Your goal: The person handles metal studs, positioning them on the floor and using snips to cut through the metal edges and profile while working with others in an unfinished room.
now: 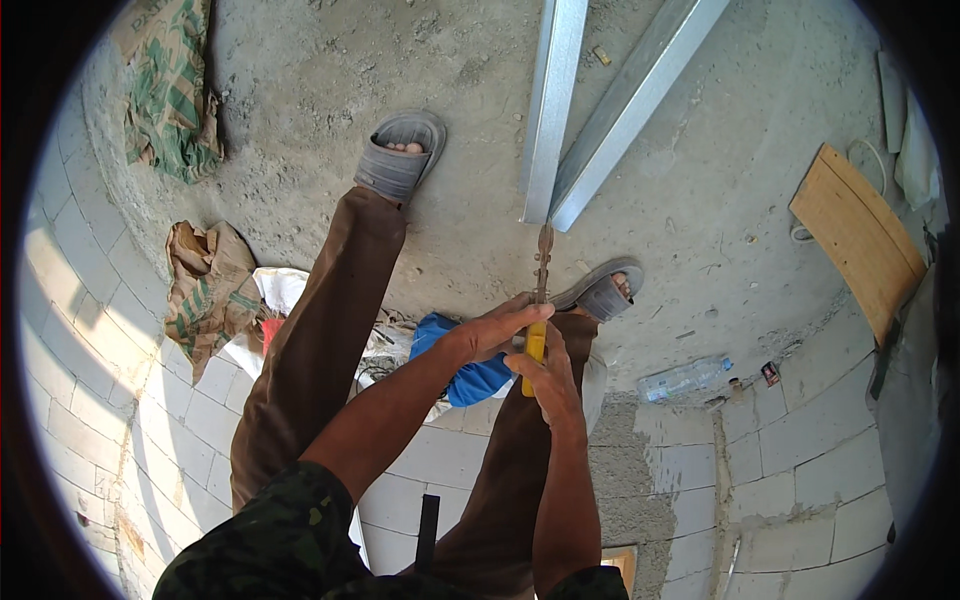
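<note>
You gripped the yellow-handled tool (539,300) in both your left hand (497,329) and right hand (545,375), its tip just short of the metal channels (590,110) beyond, nothing yet worked

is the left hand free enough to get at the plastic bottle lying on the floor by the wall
Probably not as things stand. The left hand is on the yellow-handled tool together with the right hand, and the plastic bottle lies down on the floor off to the right, past the right leg.
</note>
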### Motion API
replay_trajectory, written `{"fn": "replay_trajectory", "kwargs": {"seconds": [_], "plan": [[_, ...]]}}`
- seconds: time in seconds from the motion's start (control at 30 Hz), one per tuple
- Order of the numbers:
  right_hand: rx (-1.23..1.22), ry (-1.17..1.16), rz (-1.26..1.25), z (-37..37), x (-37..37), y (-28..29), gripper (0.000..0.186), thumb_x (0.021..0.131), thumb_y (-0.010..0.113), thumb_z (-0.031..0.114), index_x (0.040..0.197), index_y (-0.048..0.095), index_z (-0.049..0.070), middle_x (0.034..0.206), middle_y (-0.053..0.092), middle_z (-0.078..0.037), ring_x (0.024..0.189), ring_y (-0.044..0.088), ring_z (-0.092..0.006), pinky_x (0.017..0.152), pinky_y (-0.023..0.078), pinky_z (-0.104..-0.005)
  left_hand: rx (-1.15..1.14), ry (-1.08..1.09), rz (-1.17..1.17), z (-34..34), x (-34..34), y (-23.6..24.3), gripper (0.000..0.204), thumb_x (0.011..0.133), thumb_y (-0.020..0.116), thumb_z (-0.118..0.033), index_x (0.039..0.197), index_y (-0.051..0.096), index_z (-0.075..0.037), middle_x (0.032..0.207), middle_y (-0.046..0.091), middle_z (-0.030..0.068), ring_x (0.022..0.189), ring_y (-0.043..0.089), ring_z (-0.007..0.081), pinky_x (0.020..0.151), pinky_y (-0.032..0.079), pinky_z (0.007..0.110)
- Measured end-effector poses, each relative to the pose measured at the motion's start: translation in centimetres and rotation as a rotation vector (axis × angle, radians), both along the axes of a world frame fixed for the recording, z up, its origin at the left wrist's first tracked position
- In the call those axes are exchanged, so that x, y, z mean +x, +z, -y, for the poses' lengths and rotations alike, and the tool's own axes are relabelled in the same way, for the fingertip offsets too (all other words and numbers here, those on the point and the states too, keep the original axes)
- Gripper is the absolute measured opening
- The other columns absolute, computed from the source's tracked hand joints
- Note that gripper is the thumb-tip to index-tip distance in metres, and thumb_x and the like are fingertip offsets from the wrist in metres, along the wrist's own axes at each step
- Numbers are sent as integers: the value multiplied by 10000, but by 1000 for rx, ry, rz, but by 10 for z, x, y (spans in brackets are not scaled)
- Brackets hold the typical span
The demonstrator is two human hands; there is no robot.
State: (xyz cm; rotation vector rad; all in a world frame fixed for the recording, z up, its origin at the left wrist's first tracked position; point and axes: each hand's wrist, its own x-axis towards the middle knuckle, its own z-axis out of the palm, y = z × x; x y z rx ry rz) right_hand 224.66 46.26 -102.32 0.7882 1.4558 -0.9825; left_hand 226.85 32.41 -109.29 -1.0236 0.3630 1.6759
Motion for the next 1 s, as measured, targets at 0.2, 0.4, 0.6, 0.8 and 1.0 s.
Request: {"fn": "replay_trajectory", "kwargs": {"seconds": [0.2, 0.4, 0.6, 0.8, 1.0], "plan": [[-39, -99, 137, -5, -20, 2, 695, 680, 701, 148, 1309, 441, 10, 1059, 546, -103, 918, 548, -199, 792, 455, -311, -4, 4, 28, -3, -10, 6, 1008, 761, 657, -643, 1454, 242, -40, 1418, 340, 205, 1338, 323, 336, 1070, 296, 547], [-100, -149, 190, 1, -43, 10, 593, 685, 678, 114, 1235, 477, 14, 988, 539, -68, 851, 535, -173, 708, 451, -296, -110, -15, -73, -11, -35, 19, 869, 729, 723, -489, 1318, 374, 47, 1191, 510, 174, 1117, 508, 292, 954, 429, 423], [-110, -245, 246, 7, -50, 13, 487, 713, 661, 122, 1167, 507, 38, 964, 536, -56, 822, 525, -148, 692, 436, -277, -177, 62, 176, -15, -37, 22, 583, 724, 729, -347, 1128, 555, 35, 1079, 568, 168, 973, 563, 247, 872, 459, 388], [34, -275, 371, 20, -50, 29, 445, 737, 687, 206, 1119, 519, 53, 948, 544, -53, 869, 531, -145, 713, 433, -285, -152, 129, 172, -15, -42, 22, 397, 689, 700, -296, 924, 627, 15, 880, 575, 92, 837, 553, 191, 725, 456, 337], [124, -143, 339, 20, -45, 31, 301, 711, 680, 186, 945, 551, 49, 784, 540, -28, 699, 524, -115, 581, 417, -271, -171, 78, 168, -13, -44, 24, 312, 705, 693, -260, 879, 612, -15, 859, 590, 100, 787, 562, 184, 713, 459, 340]]}}
